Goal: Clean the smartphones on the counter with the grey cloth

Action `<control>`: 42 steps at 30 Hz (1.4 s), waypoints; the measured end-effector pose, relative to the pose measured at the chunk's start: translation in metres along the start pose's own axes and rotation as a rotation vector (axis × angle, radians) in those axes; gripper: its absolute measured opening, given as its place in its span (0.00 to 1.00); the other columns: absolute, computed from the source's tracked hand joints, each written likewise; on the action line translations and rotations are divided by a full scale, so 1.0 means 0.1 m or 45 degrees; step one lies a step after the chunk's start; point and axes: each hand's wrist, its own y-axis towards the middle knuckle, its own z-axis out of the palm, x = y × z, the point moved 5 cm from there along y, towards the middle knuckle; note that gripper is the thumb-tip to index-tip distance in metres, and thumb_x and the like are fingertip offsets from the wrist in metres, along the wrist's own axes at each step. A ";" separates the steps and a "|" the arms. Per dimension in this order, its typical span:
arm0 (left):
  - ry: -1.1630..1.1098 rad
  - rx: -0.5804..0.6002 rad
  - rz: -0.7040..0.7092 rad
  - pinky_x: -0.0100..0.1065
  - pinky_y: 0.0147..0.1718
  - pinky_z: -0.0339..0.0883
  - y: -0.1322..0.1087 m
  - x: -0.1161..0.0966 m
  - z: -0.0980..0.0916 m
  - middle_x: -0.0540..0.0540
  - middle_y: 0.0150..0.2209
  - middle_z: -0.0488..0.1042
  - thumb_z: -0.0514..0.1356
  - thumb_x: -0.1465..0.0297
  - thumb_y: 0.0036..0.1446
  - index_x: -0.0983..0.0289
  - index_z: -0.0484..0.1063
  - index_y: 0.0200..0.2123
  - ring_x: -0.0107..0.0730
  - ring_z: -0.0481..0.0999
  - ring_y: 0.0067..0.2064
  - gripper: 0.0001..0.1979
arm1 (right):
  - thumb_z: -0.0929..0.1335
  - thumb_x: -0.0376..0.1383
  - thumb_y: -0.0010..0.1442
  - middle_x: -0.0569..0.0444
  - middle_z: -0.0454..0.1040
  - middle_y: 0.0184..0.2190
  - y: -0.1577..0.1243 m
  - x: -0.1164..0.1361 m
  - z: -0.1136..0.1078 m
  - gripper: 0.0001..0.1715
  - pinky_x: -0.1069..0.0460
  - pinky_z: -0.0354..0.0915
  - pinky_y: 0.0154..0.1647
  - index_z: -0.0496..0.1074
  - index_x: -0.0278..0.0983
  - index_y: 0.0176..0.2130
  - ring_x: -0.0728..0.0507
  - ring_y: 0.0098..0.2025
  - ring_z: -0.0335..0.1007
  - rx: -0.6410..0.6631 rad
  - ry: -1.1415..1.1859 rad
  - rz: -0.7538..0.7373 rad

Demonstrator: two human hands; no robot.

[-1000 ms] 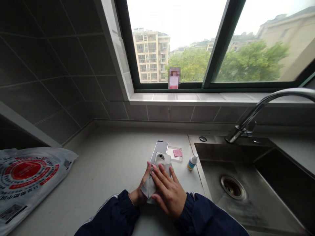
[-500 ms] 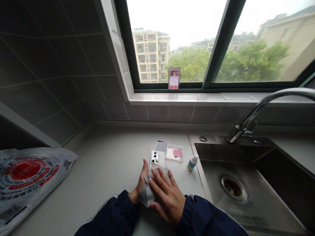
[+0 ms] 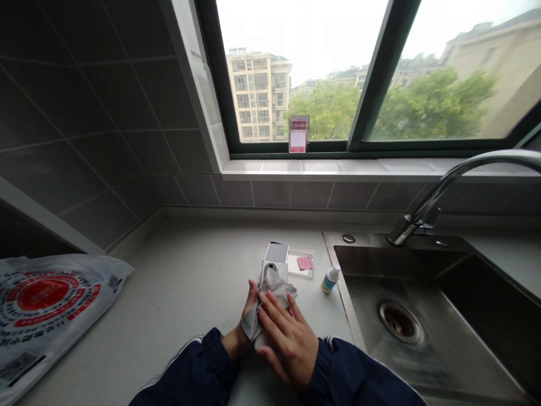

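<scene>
A white smartphone [image 3: 282, 269] with its camera side up is held by my left hand [image 3: 242, 332], whose thumb shows along the phone's left edge; its other fingers are hidden. A thin grey cloth [image 3: 276, 286] covers the lower part of the phone and partly overlaps the camera bump. My right hand [image 3: 291, 341] presses the cloth onto the phone, fingers stretched and close together. Just beyond lies a second phone-shaped item [image 3: 278, 252] with a pale grey face. To its right is a clear phone case [image 3: 292, 266] with a pink piece [image 3: 305, 263] on it.
A small white-capped bottle [image 3: 330, 279] stands near the edge of the steel sink [image 3: 344, 304]. A chrome faucet [image 3: 422, 206] arches over the basin. At the far left a printed plastic bag [image 3: 46, 304] lies on the pale counter [image 3: 177, 282]. A window is behind.
The cloth has slid up over the phone's camera area and bunched more. The phone has shifted slightly to the right and tilted differently. Both hands stay close to where they were.
</scene>
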 end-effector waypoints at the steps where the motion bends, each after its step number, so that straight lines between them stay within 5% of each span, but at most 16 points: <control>1: 0.024 0.016 0.027 0.45 0.57 0.62 -0.01 0.01 -0.03 0.63 0.40 0.81 0.41 0.43 0.61 0.67 0.80 0.41 0.49 0.76 0.53 0.39 | 0.63 0.41 0.67 0.41 0.50 0.68 0.00 -0.01 -0.01 0.34 0.34 0.41 0.70 0.56 0.28 0.66 0.34 0.71 0.42 -0.014 -0.009 0.013; 8: 0.104 0.043 0.135 0.35 0.64 0.50 -0.01 0.03 -0.15 0.55 0.47 0.80 0.41 0.48 0.65 0.59 0.81 0.44 0.37 0.69 0.61 0.32 | 0.63 0.44 0.67 0.42 0.50 0.69 0.04 -0.07 -0.01 0.36 0.34 0.37 0.70 0.55 0.28 0.67 0.33 0.71 0.41 -0.020 -0.061 0.057; 12: 0.168 0.028 0.160 0.38 0.67 0.41 0.00 0.03 -0.19 0.56 0.54 0.76 0.48 0.47 0.62 0.63 0.79 0.46 0.42 0.57 0.68 0.30 | 0.61 0.46 0.68 0.42 0.46 0.70 0.04 -0.12 0.03 0.37 0.32 0.33 0.70 0.52 0.29 0.68 0.33 0.72 0.38 0.006 -0.106 0.072; 17: 0.327 -0.082 0.391 0.39 0.68 0.29 -0.04 -0.06 -0.24 0.52 0.58 0.73 0.60 0.62 0.58 0.60 0.79 0.47 0.39 0.44 0.71 0.16 | 0.59 0.43 0.69 0.40 0.43 0.71 0.05 -0.21 0.00 0.36 0.31 0.33 0.69 0.49 0.30 0.69 0.32 0.72 0.36 -0.048 -0.111 0.144; 21: 0.419 -0.075 0.486 0.37 0.68 0.27 -0.08 -0.11 -0.10 0.43 0.62 0.67 0.59 0.68 0.59 0.55 0.77 0.50 0.36 0.35 0.72 0.16 | 0.56 0.43 0.70 0.40 0.40 0.71 0.06 -0.29 -0.03 0.34 0.30 0.37 0.67 0.47 0.34 0.70 0.31 0.72 0.37 -0.072 -0.096 0.237; 25: 0.332 0.091 0.357 0.41 0.69 0.30 -0.05 -0.04 -0.01 0.48 0.66 0.61 0.55 0.56 0.62 0.57 0.69 0.59 0.40 0.39 0.72 0.25 | 0.55 0.43 0.71 0.40 0.40 0.71 0.05 -0.34 -0.02 0.35 0.30 0.38 0.67 0.44 0.35 0.70 0.32 0.72 0.38 -0.095 -0.077 0.278; 30: 0.280 0.115 0.313 0.39 0.68 0.26 0.00 0.03 -0.13 0.51 0.66 0.61 0.49 0.50 0.63 0.59 0.67 0.61 0.39 0.39 0.72 0.29 | 0.55 0.44 0.70 0.38 0.45 0.70 0.03 -0.36 0.01 0.41 0.32 0.38 0.68 0.33 0.26 0.70 0.33 0.72 0.38 -0.141 -0.033 0.303; 36: 0.245 0.078 0.441 0.37 0.67 0.19 0.06 -0.04 -0.26 0.50 0.66 0.62 0.54 0.53 0.62 0.59 0.70 0.58 0.38 0.38 0.72 0.26 | 0.57 0.43 0.70 0.40 0.44 0.70 0.02 -0.31 0.03 0.39 0.31 0.37 0.68 0.40 0.29 0.71 0.32 0.72 0.38 -0.077 -0.110 0.250; 42: 0.058 0.099 0.191 0.45 0.68 0.32 -0.01 -0.03 -0.15 0.60 0.63 0.65 0.52 0.47 0.60 0.65 0.65 0.62 0.48 0.51 0.70 0.36 | 0.60 0.44 0.68 0.42 0.42 0.71 0.01 -0.20 0.07 0.40 0.32 0.30 0.69 0.44 0.29 0.70 0.33 0.72 0.36 0.026 -0.079 0.146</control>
